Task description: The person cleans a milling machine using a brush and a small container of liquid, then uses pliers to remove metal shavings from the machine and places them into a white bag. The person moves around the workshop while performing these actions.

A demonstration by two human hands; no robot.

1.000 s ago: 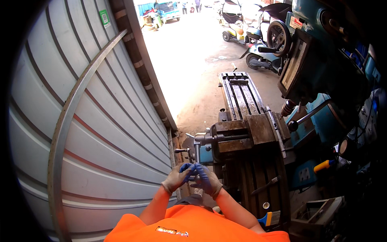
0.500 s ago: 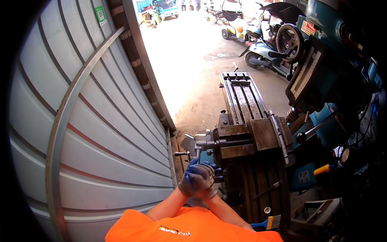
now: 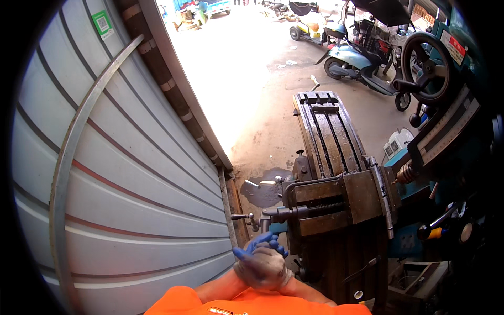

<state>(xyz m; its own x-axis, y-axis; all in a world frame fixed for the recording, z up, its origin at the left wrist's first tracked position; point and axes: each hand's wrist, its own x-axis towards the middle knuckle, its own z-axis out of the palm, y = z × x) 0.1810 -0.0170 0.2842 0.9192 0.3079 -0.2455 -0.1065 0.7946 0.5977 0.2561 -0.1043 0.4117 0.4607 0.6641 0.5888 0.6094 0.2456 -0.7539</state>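
Clasping gloved hands [image 3: 262, 264] tog. by vise [image 3: 320, 223]; can't tell if holding sth. Can't see well into box [image 3: 436, 273], near R.

Wording unreadable: green code sticker [image 3: 103, 24] on wall [image 3: 147, 184], red label [image 3: 453, 48] on machine [image 3: 446, 127].

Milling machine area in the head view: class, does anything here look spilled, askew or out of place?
Yes: a dark patch stains the floor left of the machine vise. Its irregular edge against the paler ground suggests a spill, though the substance can't be told.
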